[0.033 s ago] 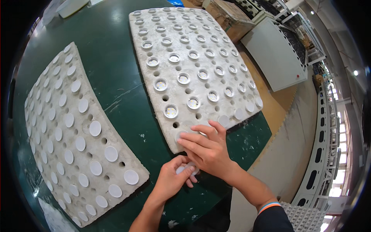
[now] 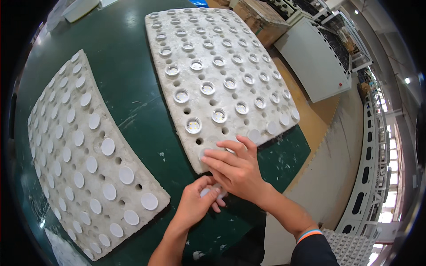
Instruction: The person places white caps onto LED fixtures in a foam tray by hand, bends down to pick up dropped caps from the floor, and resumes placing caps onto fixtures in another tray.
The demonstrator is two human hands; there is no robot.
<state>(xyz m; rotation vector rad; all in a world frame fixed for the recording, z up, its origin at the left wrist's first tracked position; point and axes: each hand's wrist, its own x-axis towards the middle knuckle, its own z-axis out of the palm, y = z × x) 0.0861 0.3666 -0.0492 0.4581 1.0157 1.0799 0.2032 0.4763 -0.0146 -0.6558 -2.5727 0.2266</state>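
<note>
My left hand [image 2: 193, 201] is closed round some round white translucent covers [image 2: 204, 193], just off the near edge of the right foam board [image 2: 188, 146]. How many covers it holds is hidden by the fingers. Above it, my right hand [image 2: 239, 170] reaches over that edge with fingers stretched out. Its fingertips lie on a white cover [image 2: 203, 154] in the board's nearest row. More covers [image 2: 254, 135] fill the rest of this row, partly behind the fingers. Behind them stand rows of open white cups [image 2: 193, 126] with small yellow LED chips inside.
A second foam board [image 2: 128, 195] on the left carries rows of cups topped with white discs. Both boards lie on a dark green table [image 2: 128, 88]. Beyond the table are a cardboard box [image 2: 259, 20], a pale cabinet [image 2: 310, 62] and a long conveyor frame [image 2: 361, 177].
The whole view has shifted slightly, so the right board appears a little further up and left. My hands keep nearly the same pose, right fingertips still on the cover.
</note>
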